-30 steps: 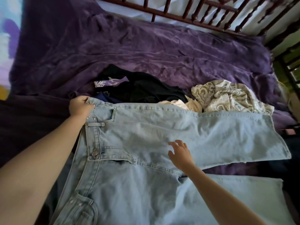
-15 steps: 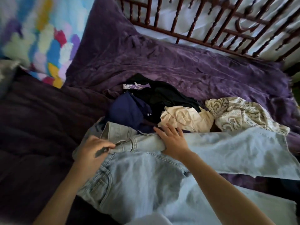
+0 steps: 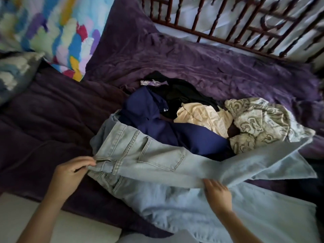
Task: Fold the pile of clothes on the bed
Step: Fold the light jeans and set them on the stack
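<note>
Light blue jeans (image 3: 157, 160) lie across the near part of the bed, the upper half folded over toward me so a back pocket faces up. My left hand (image 3: 70, 174) pinches the waistband at the left end. My right hand (image 3: 216, 192) grips the folded edge of the upper leg near its middle. Behind the jeans sits the pile: a navy garment (image 3: 149, 113), a black shirt (image 3: 182, 92), a cream top (image 3: 203, 116) and a grey patterned cloth (image 3: 259, 120).
A purple blanket (image 3: 192, 58) covers the bed up to a dark wooden spindle rail (image 3: 228, 20) at the far side. A colourful pillow (image 3: 52, 35) lies at the far left. A white surface (image 3: 73, 230) borders the bed's near edge.
The far half of the jeans has been drawn toward me over the near half. Both hands moved closer to me; the right hand went from lying flat on the denim to gripping the folded edge.
</note>
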`<state>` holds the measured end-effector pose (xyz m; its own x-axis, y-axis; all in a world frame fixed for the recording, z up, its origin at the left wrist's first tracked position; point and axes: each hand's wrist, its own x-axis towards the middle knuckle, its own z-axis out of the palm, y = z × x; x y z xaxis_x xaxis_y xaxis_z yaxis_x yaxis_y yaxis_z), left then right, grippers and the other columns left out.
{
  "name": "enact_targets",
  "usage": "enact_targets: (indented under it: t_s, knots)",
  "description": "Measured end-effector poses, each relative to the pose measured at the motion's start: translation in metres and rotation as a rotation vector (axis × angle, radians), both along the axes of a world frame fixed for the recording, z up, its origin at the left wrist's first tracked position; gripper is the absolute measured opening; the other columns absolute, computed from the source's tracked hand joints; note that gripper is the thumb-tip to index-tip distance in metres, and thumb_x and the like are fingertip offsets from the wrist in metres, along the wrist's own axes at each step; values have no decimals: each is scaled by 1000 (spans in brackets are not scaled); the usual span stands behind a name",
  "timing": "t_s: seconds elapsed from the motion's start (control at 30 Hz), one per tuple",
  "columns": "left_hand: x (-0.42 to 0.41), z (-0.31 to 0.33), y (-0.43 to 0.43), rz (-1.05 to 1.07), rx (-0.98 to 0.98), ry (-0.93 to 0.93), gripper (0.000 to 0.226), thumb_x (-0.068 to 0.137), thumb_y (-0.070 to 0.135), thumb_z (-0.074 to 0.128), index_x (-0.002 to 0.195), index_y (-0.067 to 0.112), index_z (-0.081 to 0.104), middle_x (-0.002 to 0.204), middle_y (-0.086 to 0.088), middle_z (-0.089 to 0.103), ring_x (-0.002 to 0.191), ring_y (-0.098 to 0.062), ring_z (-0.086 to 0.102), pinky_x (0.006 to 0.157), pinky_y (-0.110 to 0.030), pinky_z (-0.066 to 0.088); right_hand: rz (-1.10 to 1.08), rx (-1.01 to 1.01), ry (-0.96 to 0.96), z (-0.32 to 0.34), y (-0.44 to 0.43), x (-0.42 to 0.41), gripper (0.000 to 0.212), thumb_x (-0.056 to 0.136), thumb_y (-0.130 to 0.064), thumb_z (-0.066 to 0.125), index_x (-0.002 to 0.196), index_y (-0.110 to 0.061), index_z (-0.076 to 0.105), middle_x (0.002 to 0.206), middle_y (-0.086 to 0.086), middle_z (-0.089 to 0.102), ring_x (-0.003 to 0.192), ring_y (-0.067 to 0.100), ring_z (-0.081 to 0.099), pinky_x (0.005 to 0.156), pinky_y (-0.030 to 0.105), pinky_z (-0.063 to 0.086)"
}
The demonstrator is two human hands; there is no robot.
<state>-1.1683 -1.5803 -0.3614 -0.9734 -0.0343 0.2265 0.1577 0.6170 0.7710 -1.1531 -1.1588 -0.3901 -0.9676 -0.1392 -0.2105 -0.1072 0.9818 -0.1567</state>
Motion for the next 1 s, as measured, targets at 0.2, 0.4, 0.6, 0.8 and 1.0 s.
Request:
enact_targets:
  t_s: [0.2, 0.4, 0.6, 0.8, 1.0]
  knots:
    - [16, -90, -1, 17, -486, -463, 37, 65, -28, 57, 93, -7, 70, 108, -18, 67, 111, -40, 59, 94, -41, 44, 351, 79, -419, -25, -29, 50, 40, 67, -23, 39, 90, -19, 72, 93, 1, 67, 79, 17, 67, 56, 20, 50]
    - [25, -74, 76, 167, -693, -457, 30, 56, -5, 74, 86, -2, 66, 115, -28, 57, 112, -47, 47, 85, -59, 39, 128, 67, -669, -35, -40, 48, 43, 97, -30, 39, 139, -19, 40, 141, 8, 42, 129, 25, 41, 103, 35, 36]
    - [35, -75, 171, -75, -662, -364, 44, 46, -2, 80, 89, 1, 68, 111, -31, 59, 104, -49, 54, 77, -61, 47, -181, 13, -497, -27, 30, 38, 39, 97, -26, 40, 135, -18, 45, 138, 4, 45, 129, 21, 38, 101, 32, 37]
    - [42, -82, 285, -442, -724, -100, 18, 63, 25, 66, 77, 15, 74, 101, -16, 68, 104, -31, 46, 65, -40, 57, -562, -133, -434, -26, 134, 48, 40, 96, -21, 44, 136, -16, 45, 140, 10, 43, 127, 26, 41, 98, 31, 39]
    - [54, -86, 401, -614, -765, -212, 48, 32, 39, 89, 74, 22, 73, 93, -7, 69, 94, -23, 49, 58, -29, 56, -767, -277, -392, -23, 248, 65, 42, 95, -18, 46, 136, -13, 43, 133, 16, 46, 112, 28, 54, 81, 28, 42]
